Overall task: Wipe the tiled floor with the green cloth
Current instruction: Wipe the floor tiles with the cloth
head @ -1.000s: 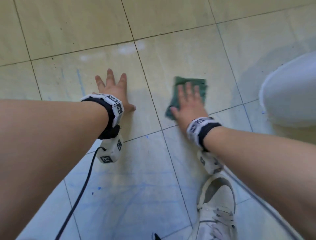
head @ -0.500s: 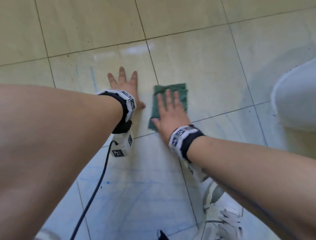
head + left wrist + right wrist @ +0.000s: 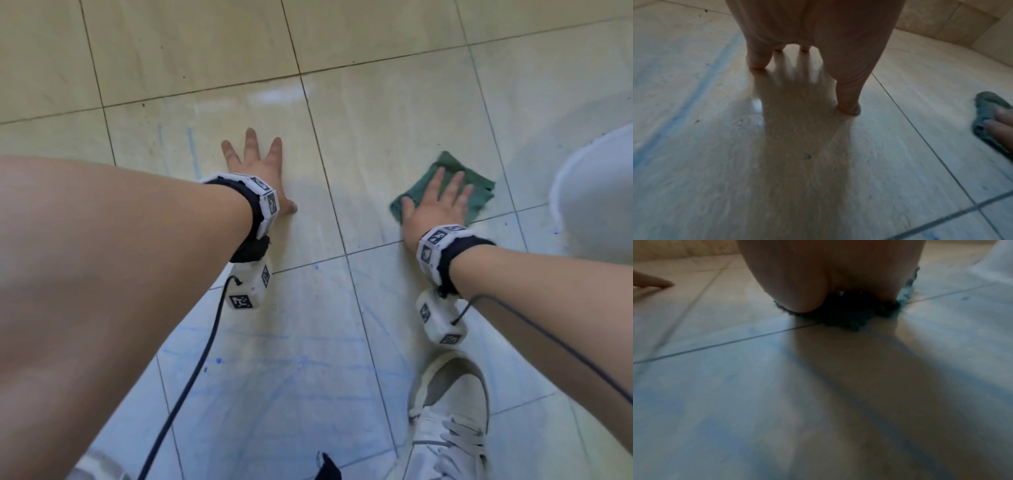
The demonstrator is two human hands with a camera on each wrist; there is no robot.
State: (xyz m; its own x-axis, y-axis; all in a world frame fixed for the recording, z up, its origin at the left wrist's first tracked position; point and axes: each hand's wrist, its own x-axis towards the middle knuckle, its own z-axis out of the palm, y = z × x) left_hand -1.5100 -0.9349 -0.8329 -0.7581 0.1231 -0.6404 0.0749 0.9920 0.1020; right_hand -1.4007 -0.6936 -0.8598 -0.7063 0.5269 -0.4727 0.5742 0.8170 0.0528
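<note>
Step in hand: wiping is under way; the right hand (image 3: 433, 209) presses the green cloth (image 3: 478, 192) flat onto the tiled floor (image 3: 376, 120), judged to be mid-stroke.
Right hand: fingers straight and together, palm down on the cloth, pressing rather than pinching; the right wrist view shows only the heel of the palm on dark cloth (image 3: 846, 316), so the fingertips are hidden there.
Left hand: the left hand (image 3: 255, 171) lies flat on the floor with fingers spread wide, holding nothing, apparently a prop for the body.
Cloth, place: well to the right of the left hand, 1 grout line lying between them; its near edge meets a second grout line that crosses beneath the right wrist.
Cloth, look: dark green, folded into a rough square, nap coarse, edges slightly rumpled; in the left wrist view it appears grey-green (image 3: 986, 104), probably from poor light.
Floor: pale glossy tiles with faint blue streaks (image 3: 191, 150) left of the left hand and more blue marks nearer the body.
Next move: judged to call for steady downward pressure while sliding the cloth toward the remaining blue marks, the left hand staying planted.
Also in view: a white shoe (image 3: 452, 411) near the body.
</note>
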